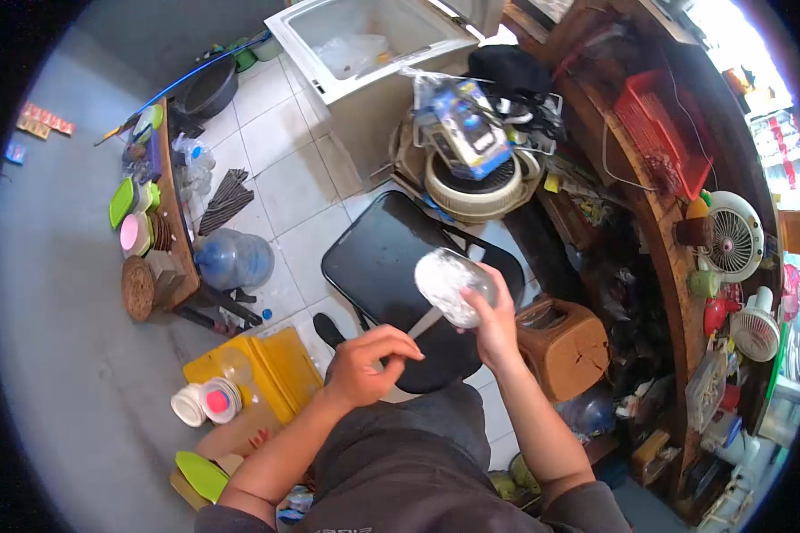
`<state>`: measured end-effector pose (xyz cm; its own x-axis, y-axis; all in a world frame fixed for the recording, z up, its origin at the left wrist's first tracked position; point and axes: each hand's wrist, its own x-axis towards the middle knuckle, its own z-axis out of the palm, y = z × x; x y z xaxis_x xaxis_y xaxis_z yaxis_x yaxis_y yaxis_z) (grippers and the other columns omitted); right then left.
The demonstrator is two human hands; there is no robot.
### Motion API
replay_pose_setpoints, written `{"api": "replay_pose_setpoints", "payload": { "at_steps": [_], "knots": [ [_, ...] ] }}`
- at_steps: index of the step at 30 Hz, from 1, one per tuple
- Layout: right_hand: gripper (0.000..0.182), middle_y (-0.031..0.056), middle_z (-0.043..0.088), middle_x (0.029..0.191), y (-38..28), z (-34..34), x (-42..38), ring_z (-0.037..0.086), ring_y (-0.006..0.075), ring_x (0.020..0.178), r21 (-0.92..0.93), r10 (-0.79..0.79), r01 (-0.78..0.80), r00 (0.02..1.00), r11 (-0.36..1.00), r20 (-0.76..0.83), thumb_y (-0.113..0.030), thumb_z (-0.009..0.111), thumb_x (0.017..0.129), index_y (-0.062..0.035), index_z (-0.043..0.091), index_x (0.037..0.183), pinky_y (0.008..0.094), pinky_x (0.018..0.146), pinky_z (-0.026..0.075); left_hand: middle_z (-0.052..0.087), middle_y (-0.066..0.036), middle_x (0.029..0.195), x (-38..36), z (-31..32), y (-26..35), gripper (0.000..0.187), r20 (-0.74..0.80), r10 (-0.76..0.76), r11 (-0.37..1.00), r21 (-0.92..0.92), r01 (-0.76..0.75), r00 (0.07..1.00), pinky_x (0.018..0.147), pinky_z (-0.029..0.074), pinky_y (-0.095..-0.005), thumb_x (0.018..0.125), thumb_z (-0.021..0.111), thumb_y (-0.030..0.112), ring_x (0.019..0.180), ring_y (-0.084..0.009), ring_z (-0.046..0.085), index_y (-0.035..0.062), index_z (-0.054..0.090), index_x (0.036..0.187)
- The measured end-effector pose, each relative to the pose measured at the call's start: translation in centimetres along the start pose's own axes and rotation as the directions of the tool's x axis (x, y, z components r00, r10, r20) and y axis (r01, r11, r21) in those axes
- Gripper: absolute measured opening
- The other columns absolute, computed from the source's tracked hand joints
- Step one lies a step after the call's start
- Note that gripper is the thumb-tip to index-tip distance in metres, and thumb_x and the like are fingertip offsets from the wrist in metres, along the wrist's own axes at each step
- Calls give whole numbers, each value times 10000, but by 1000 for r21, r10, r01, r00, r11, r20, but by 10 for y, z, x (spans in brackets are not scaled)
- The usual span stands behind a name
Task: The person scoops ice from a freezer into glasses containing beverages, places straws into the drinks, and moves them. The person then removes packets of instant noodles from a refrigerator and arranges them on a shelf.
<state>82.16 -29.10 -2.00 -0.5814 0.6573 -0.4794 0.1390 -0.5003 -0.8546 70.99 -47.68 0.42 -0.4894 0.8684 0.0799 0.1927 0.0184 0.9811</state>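
Note:
My right hand is wrapped round a clear rounded container with white material in it, tilted over the black chair seat. To its left, my left hand has its fingers curled together. A pale narrow strip runs between its fingertips and the container's lower edge; whether the fingers grip it is hard to tell. What they hold, if anything, is too small to name.
A yellow crate and a large water bottle stand left. An open white freezer is ahead. To the right are a brown stool, a wooden shelf and fans.

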Motion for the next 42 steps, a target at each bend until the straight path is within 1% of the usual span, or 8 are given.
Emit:
{"api": "replay_pose_setpoints", "payload": {
  "at_steps": [3, 7, 11, 23, 27, 31, 33, 42],
  "knots": [
    [389, 66, 643, 1087, 20, 103, 27, 640, 132, 890, -3, -78, 78, 997, 997, 12, -116, 689, 888, -89, 550, 1251, 253, 660, 537, 689, -86, 893, 1, -94, -30, 233, -23, -5, 998, 59, 6, 1000, 714, 532, -299, 766, 567, -134, 810, -210, 678, 25, 702, 870],
    [396, 49, 649, 1039, 29, 206, 53, 640, 107, 789, -24, 65, -64, 997, 998, 45, -144, 715, 881, -93, 544, 1235, 242, 493, 484, 689, -81, 884, -3, -189, -48, 217, -144, -118, 987, 90, 131, 983, 685, 522, -290, 790, 565, -121, 787, -199, 672, 31, 702, 865],
    [421, 53, 649, 1038, 34, 282, 74, 635, 105, 784, -65, 76, -68, 987, 996, 142, -166, 729, 879, -89, 536, 1245, 240, 506, 484, 693, -92, 880, 2, -254, -62, 167, -259, -140, 982, 89, 167, 956, 716, 512, -290, 815, 586, -101, 808, -194, 674, 16, 700, 847],
    [431, 50, 623, 1054, -3, 348, 160, 634, 120, 791, -140, 3, 18, 989, 990, 147, -195, 688, 903, -94, 513, 1284, 258, 479, 481, 693, -93, 891, 110, -352, -64, 208, -203, -51, 986, 147, 82, 978, 722, 517, -286, 803, 578, -131, 815, -190, 679, 18, 708, 867],
    [399, 92, 604, 1094, -63, 335, 237, 643, 173, 816, 125, -50, 37, 993, 991, 103, -146, 442, 917, -69, 493, 1305, 316, 494, 532, 688, -95, 881, 209, -395, -58, 207, -82, 2, 968, 249, 18, 997, 729, 517, -292, 777, 582, -132, 826, -209, 674, 19, 700, 856],
    [498, 119, 576, 1163, -100, 299, 327, 652, 213, 844, 151, -161, 192, 967, 970, -196, -141, 427, 861, -76, 445, 1354, 329, 519, 555, 684, -96, 904, 341, -433, -89, 246, 42, 137, 925, 352, -143, 990, 695, 525, -292, 762, 551, -140, 782, -218, 668, 33, 691, 869],
    [521, 142, 560, 1219, -121, 284, 357, 660, 247, 907, 263, -107, 214, 924, 941, -368, -142, 428, 853, -88, 416, 1371, 338, 546, 575, 676, -104, 900, 413, -434, -101, 237, 82, 22, 948, 315, -47, 996, 707, 524, -309, 771, 551, -122, 790, -233, 662, 30, 680, 898],
    [591, 169, 456, 1361, -121, 282, 412, 601, 349, 1108, 418, 14, 357, 746, 836, -665, -97, 419, 850, -133, 300, 1428, 467, 758, 610, 672, -106, 945, 668, -351, -209, 243, 615, -25, 907, 345, -240, 788, 755, 530, -328, 803, 601, -76, 840, -238, 664, 40, 639, 1013]
  ]
}}
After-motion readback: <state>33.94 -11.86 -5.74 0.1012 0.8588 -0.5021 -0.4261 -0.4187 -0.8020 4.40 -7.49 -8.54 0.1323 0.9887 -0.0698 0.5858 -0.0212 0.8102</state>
